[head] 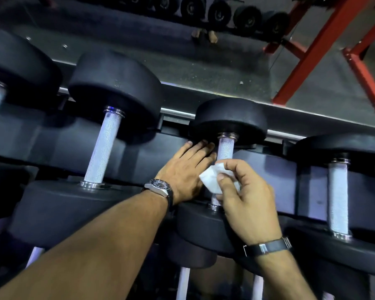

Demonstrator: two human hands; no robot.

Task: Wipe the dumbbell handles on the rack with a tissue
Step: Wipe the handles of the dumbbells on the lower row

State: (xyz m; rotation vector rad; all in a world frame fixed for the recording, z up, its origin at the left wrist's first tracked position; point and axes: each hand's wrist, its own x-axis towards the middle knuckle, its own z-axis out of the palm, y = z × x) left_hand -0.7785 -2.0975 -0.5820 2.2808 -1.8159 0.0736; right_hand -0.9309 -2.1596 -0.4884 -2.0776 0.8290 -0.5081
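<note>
White tissue (212,180) is being pinched by the right hand (245,200) against the knurled handle (224,148) of a black dumbbell (230,118) lying on the rack (139,154). Flat-fingered, the left hand (186,169) is resting just beside it.

Dim around my rack (139,152) — cool bluish glints on its chrome handles (103,152), black shadow beneath, edges bowed by the wide lens, far mirror (204,68) soft.

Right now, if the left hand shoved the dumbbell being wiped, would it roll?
Probably not: the dumbbell sits cradled in the rack. Its thick heads look heavy. The knurled handle should grip the tissue, not slip.
</note>
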